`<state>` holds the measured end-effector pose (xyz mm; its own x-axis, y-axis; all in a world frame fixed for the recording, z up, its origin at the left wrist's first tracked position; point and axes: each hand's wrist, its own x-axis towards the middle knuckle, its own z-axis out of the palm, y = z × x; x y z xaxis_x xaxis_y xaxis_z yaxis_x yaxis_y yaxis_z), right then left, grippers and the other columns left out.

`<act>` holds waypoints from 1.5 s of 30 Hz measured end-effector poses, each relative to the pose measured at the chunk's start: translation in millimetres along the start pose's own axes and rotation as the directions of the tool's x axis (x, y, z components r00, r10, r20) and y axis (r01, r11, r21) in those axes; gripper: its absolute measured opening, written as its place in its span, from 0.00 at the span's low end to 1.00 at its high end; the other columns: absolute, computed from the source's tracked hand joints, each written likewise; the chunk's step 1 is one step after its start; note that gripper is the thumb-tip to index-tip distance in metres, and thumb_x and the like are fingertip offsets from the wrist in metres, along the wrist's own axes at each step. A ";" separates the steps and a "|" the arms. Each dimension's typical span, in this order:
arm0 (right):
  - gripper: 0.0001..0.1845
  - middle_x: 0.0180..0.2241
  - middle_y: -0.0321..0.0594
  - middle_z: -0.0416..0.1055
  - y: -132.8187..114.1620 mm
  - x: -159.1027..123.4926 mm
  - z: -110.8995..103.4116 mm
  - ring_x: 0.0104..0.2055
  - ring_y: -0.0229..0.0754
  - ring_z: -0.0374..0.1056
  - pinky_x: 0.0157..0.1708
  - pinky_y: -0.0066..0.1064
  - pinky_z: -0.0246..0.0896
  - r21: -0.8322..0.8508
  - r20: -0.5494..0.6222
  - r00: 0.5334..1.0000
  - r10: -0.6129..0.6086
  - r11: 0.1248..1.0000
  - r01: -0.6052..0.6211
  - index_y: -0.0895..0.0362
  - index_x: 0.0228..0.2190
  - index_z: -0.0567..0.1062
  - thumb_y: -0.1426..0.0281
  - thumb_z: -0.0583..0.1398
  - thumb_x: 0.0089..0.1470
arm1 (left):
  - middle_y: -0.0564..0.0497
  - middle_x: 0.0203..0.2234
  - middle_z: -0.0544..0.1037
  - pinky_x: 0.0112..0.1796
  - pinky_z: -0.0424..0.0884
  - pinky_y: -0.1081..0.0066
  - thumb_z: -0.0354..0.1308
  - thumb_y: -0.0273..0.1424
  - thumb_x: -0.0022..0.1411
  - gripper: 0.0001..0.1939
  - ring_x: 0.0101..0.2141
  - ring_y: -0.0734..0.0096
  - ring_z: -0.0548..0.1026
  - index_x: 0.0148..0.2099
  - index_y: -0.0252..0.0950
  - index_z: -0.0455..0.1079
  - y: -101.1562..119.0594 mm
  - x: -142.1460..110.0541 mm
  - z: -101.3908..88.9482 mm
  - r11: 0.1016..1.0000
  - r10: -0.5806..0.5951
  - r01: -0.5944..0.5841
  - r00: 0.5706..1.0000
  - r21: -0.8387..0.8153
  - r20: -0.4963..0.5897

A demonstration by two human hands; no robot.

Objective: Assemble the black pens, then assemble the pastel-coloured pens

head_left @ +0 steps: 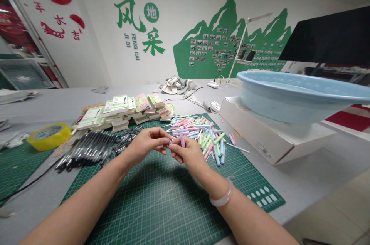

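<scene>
Fingers of the right hand (190,153) gripped one purple piece (182,141) over the nearer of two green mats (162,202); the left hand (148,141) bent close beside, its grip something I couldn't tell. Beyond lay one pastel heap (206,135) and one bundle of black pens (91,146), then one yellow tape roll (47,143) and one blue basin (274,100) atop one white box (271,139).

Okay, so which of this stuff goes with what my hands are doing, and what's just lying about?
Likely in use:
purple piece in your right hand
pile of pastel pieces
green mat below

Probably just lying about:
yellow tape roll
black pens
stacked packs
blue basin
white box
crumpled cloth
</scene>
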<state>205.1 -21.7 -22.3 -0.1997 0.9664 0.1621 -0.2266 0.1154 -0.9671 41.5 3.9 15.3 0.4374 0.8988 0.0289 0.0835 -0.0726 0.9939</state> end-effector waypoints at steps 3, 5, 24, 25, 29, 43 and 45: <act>0.10 0.15 0.31 0.66 0.1 -0.9 -0.6 0.13 0.29 0.53 0.14 0.24 0.44 0.010 0.002 1.000 0.001 1.000 -0.001 0.58 0.23 0.69 0.65 0.63 0.45 | 0.51 0.24 0.76 0.28 0.73 0.70 0.63 0.34 0.51 0.11 0.24 0.73 0.74 0.34 0.32 0.72 -0.8 -0.5 0.5 1.000 0.008 -0.008 1.000 -0.019 0.012; 0.10 0.16 0.31 0.66 0.2 -1.3 -1.1 0.13 0.29 0.53 0.15 0.24 0.45 0.003 0.011 1.000 -0.003 1.000 0.003 0.58 0.22 0.69 0.65 0.62 0.46 | 0.51 0.24 0.76 0.29 0.74 0.69 0.63 0.34 0.51 0.11 0.24 0.73 0.74 0.34 0.32 0.72 -0.9 -0.9 0.8 1.000 0.010 -0.010 1.000 -0.024 0.017; 0.13 0.15 0.30 0.66 -4.5 0.0 0.8 0.12 0.28 0.51 0.12 0.22 0.43 0.001 -0.030 1.000 -0.002 1.000 0.002 0.58 0.22 0.67 0.65 0.66 0.42 | 0.48 0.32 0.75 0.29 0.74 0.69 0.61 0.34 0.54 0.11 0.31 0.68 0.74 0.39 0.33 0.71 2.5 -1.5 0.0 0.998 0.022 -0.018 0.998 -0.068 0.057; 0.13 0.15 0.30 0.66 -4.3 0.2 0.8 0.12 0.28 0.51 0.12 0.22 0.43 0.000 -0.032 0.999 -0.003 1.000 0.003 0.58 0.22 0.68 0.66 0.66 0.42 | 0.48 0.32 0.75 0.29 0.74 0.69 0.61 0.34 0.54 0.11 0.31 0.68 0.74 0.39 0.34 0.70 2.5 -1.5 0.3 0.998 0.026 -0.022 0.998 -0.066 0.058; 0.11 0.15 0.30 0.66 -3.4 0.3 0.6 0.12 0.28 0.51 0.11 0.21 0.43 -0.003 -0.043 0.999 -0.002 1.000 0.002 0.58 0.23 0.68 0.68 0.66 0.41 | 0.49 0.30 0.76 0.28 0.73 0.70 0.62 0.34 0.53 0.11 0.29 0.69 0.75 0.37 0.34 0.69 2.8 -1.4 2.2 0.998 0.055 -0.053 0.996 -0.025 0.067; 0.07 0.23 0.31 0.67 11.2 4.2 4.4 0.19 0.30 0.56 0.20 0.23 0.50 0.042 0.071 0.996 -0.062 0.997 0.059 0.56 0.29 0.66 0.69 0.61 0.47 | 0.51 0.26 0.74 0.28 0.71 0.73 0.62 0.33 0.53 0.10 0.27 0.73 0.72 0.35 0.33 0.69 14.8 -3.6 -3.4 0.962 0.247 -0.233 0.965 0.139 -0.093; 0.03 0.25 0.32 0.67 12.1 3.0 4.6 0.21 0.32 0.56 0.23 0.25 0.50 0.027 0.131 0.990 -0.056 0.998 0.053 0.56 0.30 0.67 0.71 0.57 0.50 | 0.52 0.27 0.74 0.28 0.70 0.74 0.62 0.32 0.53 0.09 0.27 0.74 0.72 0.35 0.33 0.68 18.9 -4.9 -4.7 0.952 0.289 -0.267 0.945 0.149 -0.154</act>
<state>197.4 -18.5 -32.6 -0.3097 0.9199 0.2405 -0.2627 0.1603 -0.9515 36.7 0.2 34.4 0.2997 0.8946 0.3314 0.0957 -0.3738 0.9225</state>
